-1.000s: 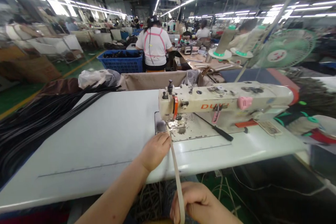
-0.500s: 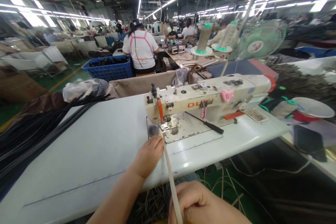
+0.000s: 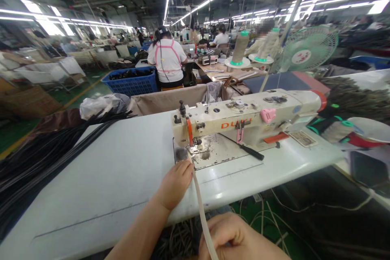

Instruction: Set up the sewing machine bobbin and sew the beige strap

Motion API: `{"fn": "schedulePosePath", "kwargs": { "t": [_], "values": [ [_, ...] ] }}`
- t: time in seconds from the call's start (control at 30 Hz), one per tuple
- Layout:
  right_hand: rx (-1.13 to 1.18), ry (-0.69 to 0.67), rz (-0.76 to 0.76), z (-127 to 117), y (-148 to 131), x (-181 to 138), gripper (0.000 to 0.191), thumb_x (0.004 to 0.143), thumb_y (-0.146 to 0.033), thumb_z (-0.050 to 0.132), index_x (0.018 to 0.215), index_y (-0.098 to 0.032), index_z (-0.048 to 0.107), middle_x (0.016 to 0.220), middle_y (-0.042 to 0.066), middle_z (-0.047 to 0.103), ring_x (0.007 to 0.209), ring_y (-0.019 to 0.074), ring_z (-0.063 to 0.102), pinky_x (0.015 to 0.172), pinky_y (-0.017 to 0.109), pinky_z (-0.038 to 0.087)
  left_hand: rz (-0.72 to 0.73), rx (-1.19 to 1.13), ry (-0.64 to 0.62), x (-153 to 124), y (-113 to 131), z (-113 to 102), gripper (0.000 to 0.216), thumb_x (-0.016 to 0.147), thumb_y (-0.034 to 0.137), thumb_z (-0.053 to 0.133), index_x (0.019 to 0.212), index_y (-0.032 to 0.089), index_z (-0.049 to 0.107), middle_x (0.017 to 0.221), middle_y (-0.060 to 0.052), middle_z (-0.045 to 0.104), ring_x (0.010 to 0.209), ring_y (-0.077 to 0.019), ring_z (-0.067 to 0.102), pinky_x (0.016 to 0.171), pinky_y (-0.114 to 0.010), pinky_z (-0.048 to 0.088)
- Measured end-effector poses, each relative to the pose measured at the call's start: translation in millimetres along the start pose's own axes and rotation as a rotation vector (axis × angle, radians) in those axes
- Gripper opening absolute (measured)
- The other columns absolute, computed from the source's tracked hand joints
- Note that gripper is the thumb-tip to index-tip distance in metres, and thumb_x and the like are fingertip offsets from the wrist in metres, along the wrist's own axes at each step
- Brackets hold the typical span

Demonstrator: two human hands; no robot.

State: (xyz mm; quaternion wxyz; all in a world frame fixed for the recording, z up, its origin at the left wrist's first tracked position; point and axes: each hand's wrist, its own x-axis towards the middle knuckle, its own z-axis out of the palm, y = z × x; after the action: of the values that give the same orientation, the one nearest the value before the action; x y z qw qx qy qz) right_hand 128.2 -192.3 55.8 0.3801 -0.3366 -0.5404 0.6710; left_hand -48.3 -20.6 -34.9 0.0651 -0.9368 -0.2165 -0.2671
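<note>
A narrow beige strip [image 3: 200, 197] runs from the presser foot of the sewing machine [image 3: 243, 120] down over the table's front edge. Just in front of the foot, my left hand [image 3: 176, 183] has its fingers closed on the strip against the table. Lower down, below the table edge, my right hand [image 3: 228, 235] grips the same strip between thumb and fingers. Its lower end passes out of the picture. On the machine bed, right of the foot, lies a black-handled tool [image 3: 251, 152], its thin shaft pointing to the needle area.
Black strips [image 3: 39, 170] lie piled along the left of the white table [image 3: 128, 170]. Thread cones [image 3: 240, 48] and a green fan [image 3: 307, 50] stand behind the machine. A phone [image 3: 367, 168] rests at the right. Ahead, a co-worker [image 3: 167, 59] sits beside a blue crate [image 3: 129, 81].
The whole view has shifted slightly, so everything sits a little further right and lower. Both hands keep hold of the strip, which now bows a bit more between them.
</note>
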Motion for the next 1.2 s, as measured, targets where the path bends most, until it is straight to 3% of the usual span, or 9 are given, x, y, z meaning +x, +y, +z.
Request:
{"fn": "schedulePosePath", "kwargs": {
  "t": [0.1, 0.17, 0.27, 0.33, 0.43, 0.53, 0.93, 1.2],
  "values": [
    [0.091, 0.089, 0.132, 1, 11, 3, 0.036, 0.08, -0.051, 0.087, 0.09, -0.017, 0.08, 0.075, 0.001, 0.069, 0.063, 0.0113, 0.06, 0.062, 0.022, 0.048, -0.024, -0.033, 0.022, 2, 1, -2, 0.023, 0.101, 0.012, 0.05, 0.119, 0.011, 0.063, 0.116, -0.014, 0.071, 0.113, -0.0264, 0.069, 0.104, -0.042, 0.062],
    [0.034, 0.236, 0.157, 2, 19, 6, 0.035, 0.075, -0.043, 0.091, 0.091, -0.017, 0.075, 0.071, -0.002, 0.065, 0.062, 0.0102, 0.056, 0.06, 0.02, 0.046, -0.044, -0.051, 0.014, 3, 2, -3, 0.022, 0.101, 0.012, 0.05, 0.118, 0.011, 0.063, 0.116, -0.013, 0.071, 0.113, -0.0261, 0.069, 0.105, -0.041, 0.061],
    [-0.275, 0.502, 0.032, -1, 25, 11, 0.03, 0.078, -0.03, 0.088, 0.097, -0.019, 0.067, 0.08, -0.002, 0.061, 0.071, 0.0125, 0.057, 0.066, 0.022, 0.05, -0.042, -0.031, 0.006, 4, 3, -5, 0.021, 0.101, 0.013, 0.05, 0.118, 0.011, 0.064, 0.117, -0.014, 0.071, 0.113, -0.0262, 0.069, 0.106, -0.042, 0.059],
    [-0.518, 0.592, -0.115, -6, 27, 15, 0.033, 0.085, -0.028, 0.081, 0.113, -0.021, 0.065, 0.096, 0.003, 0.063, 0.081, 0.0159, 0.061, 0.074, 0.026, 0.056, -0.034, -0.015, -0.003, 4, 3, -6, 0.019, 0.101, 0.014, 0.053, 0.117, 0.011, 0.064, 0.117, -0.014, 0.07, 0.113, -0.0264, 0.068, 0.106, -0.042, 0.058],
    [-0.886, 0.544, -0.337, -17, 27, 22, 0.039, 0.097, -0.028, 0.067, 0.135, -0.026, 0.062, 0.124, 0.011, 0.063, 0.108, 0.0224, 0.064, 0.095, 0.036, 0.058, -0.048, -0.013, -0.044, 4, 4, -7, 0.016, 0.1, 0.014, 0.058, 0.114, 0.011, 0.064, 0.116, -0.012, 0.07, 0.114, -0.0266, 0.067, 0.108, -0.041, 0.057],
    [-1.11, 0.474, -0.436, -28, 30, 31, 0.037, 0.102, -0.024, 0.059, 0.138, -0.027, 0.063, 0.134, 0.012, 0.063, 0.124, 0.0254, 0.061, 0.103, 0.041, 0.056, -0.075, -0.016, -0.087, 4, 4, -9, 0.015, 0.098, 0.016, 0.062, 0.112, 0.013, 0.064, 0.118, -0.012, 0.069, 0.114, -0.0267, 0.067, 0.109, -0.041, 0.056],
    [-1.452, 0.395, -0.506, -63, 51, 73, 0.033, 0.108, -0.03, 0.051, 0.134, -0.016, 0.066, 0.131, 0.014, 0.071, 0.123, 0.0281, 0.066, 0.102, 0.047, 0.058, -0.156, -0.084, -0.15, 7, 6, -13, 0.02, 0.1, 0.021, 0.061, 0.119, 0.014, 0.062, 0.129, -0.011, 0.067, 0.121, -0.0255, 0.064, 0.115, -0.039, 0.05],
    [-1.595, 0.359, -0.567, -80, 66, 87, 0.037, 0.107, -0.027, 0.048, 0.139, -0.016, 0.064, 0.135, 0.015, 0.07, 0.126, 0.0287, 0.065, 0.101, 0.048, 0.06, -0.163, -0.046, -0.091, 11, 7, -18, 0.026, 0.103, 0.026, 0.056, 0.123, 0.01, 0.061, 0.125, -0.013, 0.067, 0.117, -0.0258, 0.063, 0.117, -0.038, 0.046]
  ]
}}
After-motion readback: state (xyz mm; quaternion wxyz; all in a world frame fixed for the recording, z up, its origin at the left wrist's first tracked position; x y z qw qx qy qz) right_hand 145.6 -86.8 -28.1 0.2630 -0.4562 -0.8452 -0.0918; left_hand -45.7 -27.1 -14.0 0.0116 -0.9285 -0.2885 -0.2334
